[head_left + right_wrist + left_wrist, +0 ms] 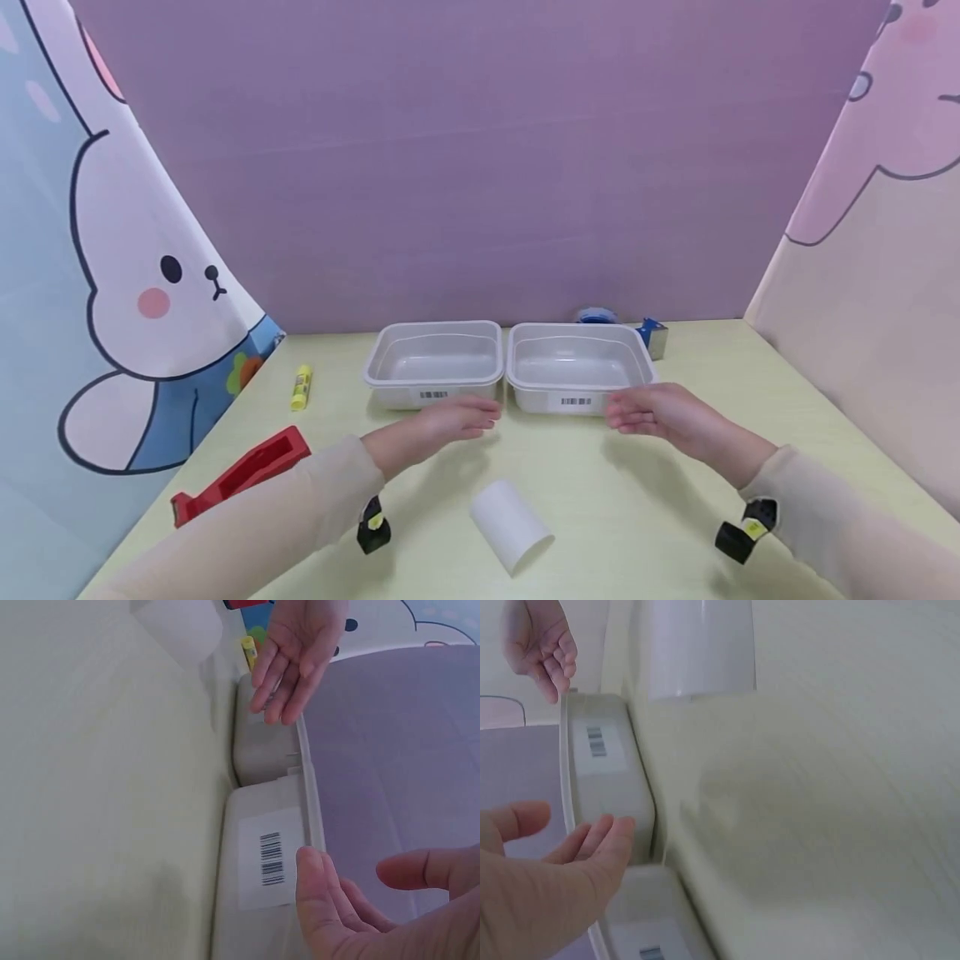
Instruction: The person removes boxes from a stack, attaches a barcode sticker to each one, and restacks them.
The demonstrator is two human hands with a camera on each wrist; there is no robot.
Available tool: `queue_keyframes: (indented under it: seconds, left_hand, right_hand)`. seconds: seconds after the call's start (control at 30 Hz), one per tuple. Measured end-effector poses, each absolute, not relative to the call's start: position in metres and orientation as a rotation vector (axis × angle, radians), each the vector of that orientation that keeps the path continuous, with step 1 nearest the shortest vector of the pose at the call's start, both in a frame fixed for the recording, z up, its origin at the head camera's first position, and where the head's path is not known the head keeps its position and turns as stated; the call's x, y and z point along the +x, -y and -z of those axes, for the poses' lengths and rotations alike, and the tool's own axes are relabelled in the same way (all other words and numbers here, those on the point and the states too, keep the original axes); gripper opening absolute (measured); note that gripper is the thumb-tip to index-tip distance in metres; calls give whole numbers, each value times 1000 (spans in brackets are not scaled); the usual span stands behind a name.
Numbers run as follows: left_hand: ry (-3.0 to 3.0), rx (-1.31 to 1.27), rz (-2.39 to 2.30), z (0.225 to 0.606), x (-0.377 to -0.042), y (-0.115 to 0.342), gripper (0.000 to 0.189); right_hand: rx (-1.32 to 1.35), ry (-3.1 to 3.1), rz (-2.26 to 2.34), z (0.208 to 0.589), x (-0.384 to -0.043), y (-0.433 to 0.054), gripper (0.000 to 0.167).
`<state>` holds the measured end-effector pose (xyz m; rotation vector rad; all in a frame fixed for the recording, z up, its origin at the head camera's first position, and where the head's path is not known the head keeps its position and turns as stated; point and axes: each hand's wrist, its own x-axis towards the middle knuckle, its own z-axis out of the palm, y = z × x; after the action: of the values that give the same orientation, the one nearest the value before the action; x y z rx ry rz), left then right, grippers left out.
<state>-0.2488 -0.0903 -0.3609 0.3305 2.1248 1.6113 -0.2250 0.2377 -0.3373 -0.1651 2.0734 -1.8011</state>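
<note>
Two white plastic bins, a left bin (433, 392) and a right bin (551, 400), stand side by side at the back of the table, each with a barcode label on its front. My left hand (442, 423) hovers before the left bin's front right corner, fingers extended, holding nothing. Before the right bin's front right corner is my right hand (663, 414), its fingers loosely bent and nothing in its grasp. A curved piece of white paper (510, 525) lies on the table between my forearms, nearer to me than both hands.
At left lie a yellow glue stick (301, 388) and a red tool-like object (247, 471), partly behind my left sleeve. Behind the right bin show a blue roll (597, 316) and a blue-and-metal item (654, 338). A purple backdrop (480, 167) rises at the table's far edge.
</note>
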Motion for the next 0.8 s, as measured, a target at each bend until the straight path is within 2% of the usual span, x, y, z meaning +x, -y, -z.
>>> queue_keyframes:
  seconds: [0.1, 0.37, 0.57, 0.8]
  left_hand:
    - [-2135, 420, -1577, 352, -247, 108, 48]
    - [-2401, 433, -1480, 322, -257, 151, 54]
    - [-2570, 320, -1396, 308, -271, 189, 65]
    - [-2659, 197, -1307, 313, -290, 219, 73]
  right_hand:
    - [-192, -2087, 1819, 329, -227, -243, 51]
    - [-257, -2190, 1821, 310, -239, -254, 60]
    - [-195, -2354, 1793, 303, -254, -261, 62]
    - [-130, -2511, 1707, 309, -270, -274, 64]
